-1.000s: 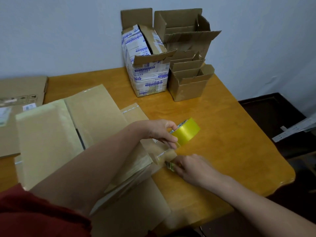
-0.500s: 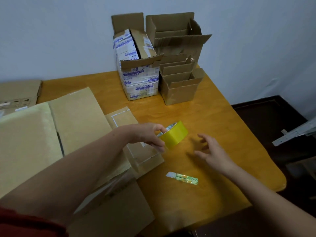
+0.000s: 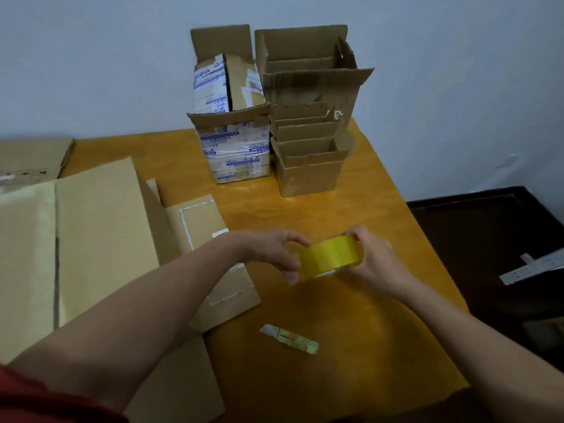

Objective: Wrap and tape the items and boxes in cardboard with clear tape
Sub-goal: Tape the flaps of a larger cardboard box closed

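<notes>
Nearest me, at 6 o'clock, the small cutter [image 3: 289, 338] lies loose on the wooden table [image 3: 351, 346]. A second ago my right hand had it at the tape; now it is set down, untouched.

Just beyond, dead centre, both hands are on the yellowish roll of clear tape [image 3: 331, 254], lifted off the tabletop. The left hand [image 3: 271, 251] pinches its 9 o'clock side, thumb and fingers clamped on the rim. The right hand [image 3: 370, 259], which hung open half a second ago, now curls round the 3 o'clock side. I read that as the last strip being cut, and the hunt for the tape's free end starting.

At 9 o'clock of the roll the flat taped parcel [image 3: 203, 221] rests under my left forearm, and further left lie the cardboard sheets [image 3: 100, 236].

Far off at 12 o'clock, against the wall, stand the printed carton [image 3: 235, 154] and the stack of open brown boxes [image 3: 308, 169], not yet wrapped.
</notes>
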